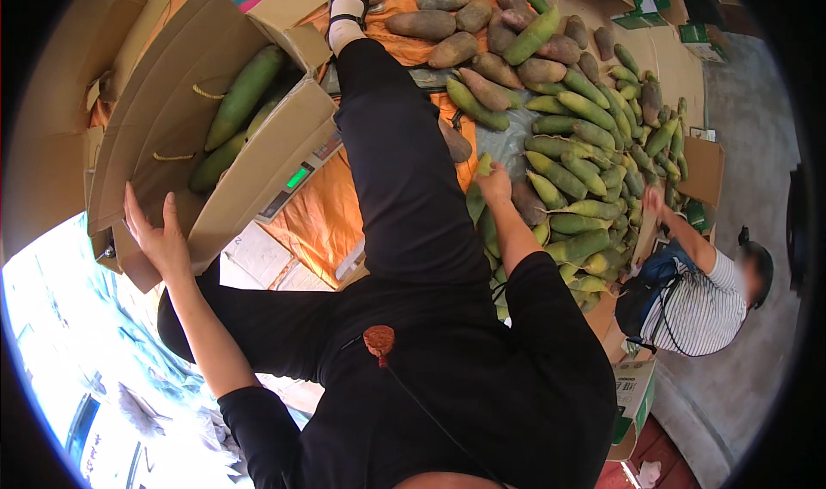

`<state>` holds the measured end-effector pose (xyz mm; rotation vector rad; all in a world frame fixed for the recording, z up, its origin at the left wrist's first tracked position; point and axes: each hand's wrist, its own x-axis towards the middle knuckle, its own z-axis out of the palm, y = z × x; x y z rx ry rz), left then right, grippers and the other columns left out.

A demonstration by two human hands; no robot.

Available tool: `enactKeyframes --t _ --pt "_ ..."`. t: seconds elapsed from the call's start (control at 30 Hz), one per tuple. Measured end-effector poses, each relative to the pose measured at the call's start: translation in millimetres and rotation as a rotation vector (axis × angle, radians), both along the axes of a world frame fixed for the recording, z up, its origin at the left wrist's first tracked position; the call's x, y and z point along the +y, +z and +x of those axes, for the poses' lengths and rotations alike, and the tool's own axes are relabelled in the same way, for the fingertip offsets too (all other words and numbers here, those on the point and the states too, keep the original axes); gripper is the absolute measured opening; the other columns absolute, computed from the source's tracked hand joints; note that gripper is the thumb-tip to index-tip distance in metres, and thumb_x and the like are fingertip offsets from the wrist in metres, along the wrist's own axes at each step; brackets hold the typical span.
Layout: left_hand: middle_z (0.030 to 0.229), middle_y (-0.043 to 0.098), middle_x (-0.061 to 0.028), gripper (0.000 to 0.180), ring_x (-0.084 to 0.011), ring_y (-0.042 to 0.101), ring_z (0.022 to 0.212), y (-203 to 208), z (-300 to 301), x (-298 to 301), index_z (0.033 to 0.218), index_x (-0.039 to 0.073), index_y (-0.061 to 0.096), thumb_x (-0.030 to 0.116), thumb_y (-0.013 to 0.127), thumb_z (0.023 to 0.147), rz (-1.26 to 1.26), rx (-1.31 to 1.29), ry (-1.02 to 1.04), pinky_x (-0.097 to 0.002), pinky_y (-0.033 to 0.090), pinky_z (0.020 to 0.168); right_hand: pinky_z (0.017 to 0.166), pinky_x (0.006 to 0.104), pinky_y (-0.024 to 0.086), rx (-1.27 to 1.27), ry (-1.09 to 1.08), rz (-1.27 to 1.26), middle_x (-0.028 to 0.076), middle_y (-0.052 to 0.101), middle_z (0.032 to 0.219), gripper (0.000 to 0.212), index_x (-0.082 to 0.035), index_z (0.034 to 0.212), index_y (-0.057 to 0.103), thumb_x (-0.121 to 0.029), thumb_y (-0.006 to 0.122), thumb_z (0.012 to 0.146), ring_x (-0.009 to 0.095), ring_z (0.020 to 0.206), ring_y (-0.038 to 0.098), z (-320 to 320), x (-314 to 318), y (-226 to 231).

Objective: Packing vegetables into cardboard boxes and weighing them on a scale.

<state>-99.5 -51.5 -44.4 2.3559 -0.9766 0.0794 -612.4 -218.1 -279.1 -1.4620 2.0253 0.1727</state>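
My left hand (160, 239) reaches into the near end of an open cardboard box (273, 153), its fingers spread and holding nothing. A few long green radishes (243, 98) lie inside the box, at its far end. Beneath the box's right side is a scale with a lit green display (297, 178). My right hand (493, 185) is closed round a green radish (484, 164), just right of my outstretched leg. Its fingers hide part of that radish. Beside this hand spreads a large heap of green radishes (564, 175).
Brownish, soil-coated radishes (422, 24) lie at the far side on an orange sheet (318, 231). On the right, a co-worker in a striped shirt (701, 304) reaches toward the heap. More cardboard boxes (632, 394) stand around the heap's edges. My leg (396, 153) stretches between box and heap.
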Motion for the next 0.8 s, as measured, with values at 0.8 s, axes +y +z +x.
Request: enactKeyframes --t 0.8 --pt "0.134 0.044 -0.0201 0.074 -0.036 0.037 0.127 -4 5 -4 0.136 0.004 0.039 0.016 0.075 0.073 -0.005 -0.116 -0.085 -0.0439 0.029 0.106 0.088 0.0426 0.046 -0.063 -0.029 -0.171 0.021 0.055 0.111 0.063 0.0 0.11 0.051 -0.016 0.082 0.058 0.039 0.1 0.056 -17 11 18"
